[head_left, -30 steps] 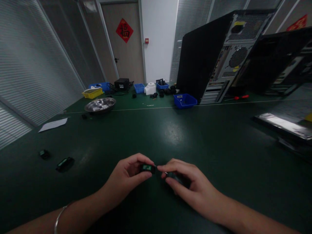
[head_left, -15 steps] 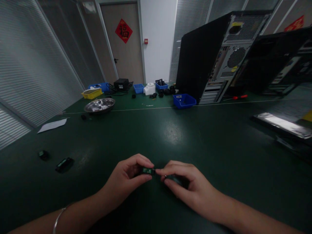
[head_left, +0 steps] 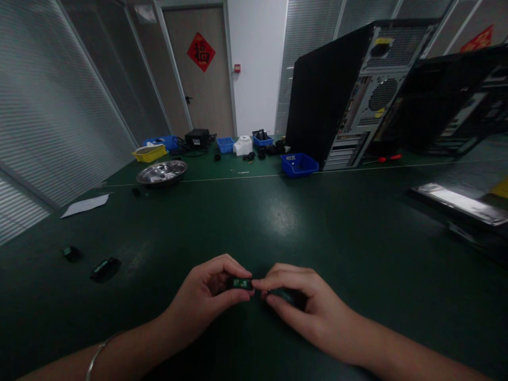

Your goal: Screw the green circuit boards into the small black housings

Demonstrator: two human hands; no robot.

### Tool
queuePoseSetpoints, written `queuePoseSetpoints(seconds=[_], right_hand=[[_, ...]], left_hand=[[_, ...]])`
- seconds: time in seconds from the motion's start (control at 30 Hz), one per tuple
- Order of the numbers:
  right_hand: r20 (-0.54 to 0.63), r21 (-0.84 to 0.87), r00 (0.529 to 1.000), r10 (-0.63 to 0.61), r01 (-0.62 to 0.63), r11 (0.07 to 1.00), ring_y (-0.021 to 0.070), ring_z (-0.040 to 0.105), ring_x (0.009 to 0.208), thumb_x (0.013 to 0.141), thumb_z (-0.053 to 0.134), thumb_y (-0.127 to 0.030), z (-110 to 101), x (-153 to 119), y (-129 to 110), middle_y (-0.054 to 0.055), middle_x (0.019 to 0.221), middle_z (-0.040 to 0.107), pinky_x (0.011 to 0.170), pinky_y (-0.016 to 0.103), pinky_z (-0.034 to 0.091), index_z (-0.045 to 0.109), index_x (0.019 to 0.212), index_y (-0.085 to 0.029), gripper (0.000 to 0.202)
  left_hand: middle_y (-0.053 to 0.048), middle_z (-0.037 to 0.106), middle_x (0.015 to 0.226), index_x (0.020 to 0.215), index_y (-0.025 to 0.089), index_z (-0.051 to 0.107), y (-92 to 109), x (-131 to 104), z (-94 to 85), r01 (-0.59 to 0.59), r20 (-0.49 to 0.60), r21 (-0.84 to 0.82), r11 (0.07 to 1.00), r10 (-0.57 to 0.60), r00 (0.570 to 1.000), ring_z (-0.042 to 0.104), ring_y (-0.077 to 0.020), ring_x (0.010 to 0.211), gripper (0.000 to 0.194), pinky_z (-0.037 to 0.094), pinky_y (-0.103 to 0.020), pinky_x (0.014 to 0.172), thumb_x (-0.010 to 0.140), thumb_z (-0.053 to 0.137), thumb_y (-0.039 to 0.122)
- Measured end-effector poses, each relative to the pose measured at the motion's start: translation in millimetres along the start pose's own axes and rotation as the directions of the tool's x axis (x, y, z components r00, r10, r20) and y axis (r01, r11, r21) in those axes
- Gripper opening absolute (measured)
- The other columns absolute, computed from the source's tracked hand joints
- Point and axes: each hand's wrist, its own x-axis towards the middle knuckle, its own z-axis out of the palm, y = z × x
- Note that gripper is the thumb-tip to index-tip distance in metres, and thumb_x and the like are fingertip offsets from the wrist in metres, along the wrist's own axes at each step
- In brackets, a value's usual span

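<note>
Between the thumb and fingers of my left hand (head_left: 200,291) is a small black part with a green circuit board (head_left: 241,283), its board side showing. My right hand (head_left: 317,301) is close on the right, its index fingertip at the right end of that part. The right thumb and other fingers are curled together; whatever they hold is too dark and hidden to name. Two similar pieces lie off to the left: a short black piece with a green top (head_left: 71,253) and a longer black piece with a green strip (head_left: 105,269).
A metal dish (head_left: 162,173) and a white sheet (head_left: 85,205) lie at the left on the green table (head_left: 222,222). Farther back stand a blue bin (head_left: 299,165), a yellow tray (head_left: 150,154) and a black computer tower (head_left: 325,100). A flat bright-topped panel (head_left: 460,202) is at right.
The held part and my left fingers have shifted slightly down, with the board turned a little more into view. My right index fingertip stays at its end.
</note>
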Motion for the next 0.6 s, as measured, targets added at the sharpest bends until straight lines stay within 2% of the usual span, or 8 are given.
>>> queuePoseSetpoints(seconds=[0.23,0.6], right_hand=[[-0.004,0.013,1.0,-0.022,0.022,1.0,0.0178,0.065,0.085,0.089,0.055,-0.008,-0.1,-1.7,1.4,0.007,0.093,0.068,0.075,0.031,0.05,0.071,0.112,-0.02,0.029],[-0.007,0.03,0.999,-0.034,0.034,0.999,0.0189,0.066,0.087,0.089,0.054,-0.008,1.4,-1.1,0.5,0.009,0.095,0.069,0.076,0.033,0.051,0.07,0.112,-0.019,0.029]], left_hand=[[-0.001,0.073,0.083,0.086,0.018,0.072,3.7,1.6,1.7,0.085,-0.012,-0.07,0.994,-0.086,0.996,0.07,-0.0152,0.079,0.017,0.055,-0.028,0.074,0.073,0.079,0.01],[-0.001,0.076,0.081,0.086,0.016,0.071,0.1,1.8,1.1,0.115,0.011,-0.15,0.982,-0.115,0.993,0.071,-0.0127,0.074,0.016,0.054,-0.025,0.072,0.073,0.078,0.01]])
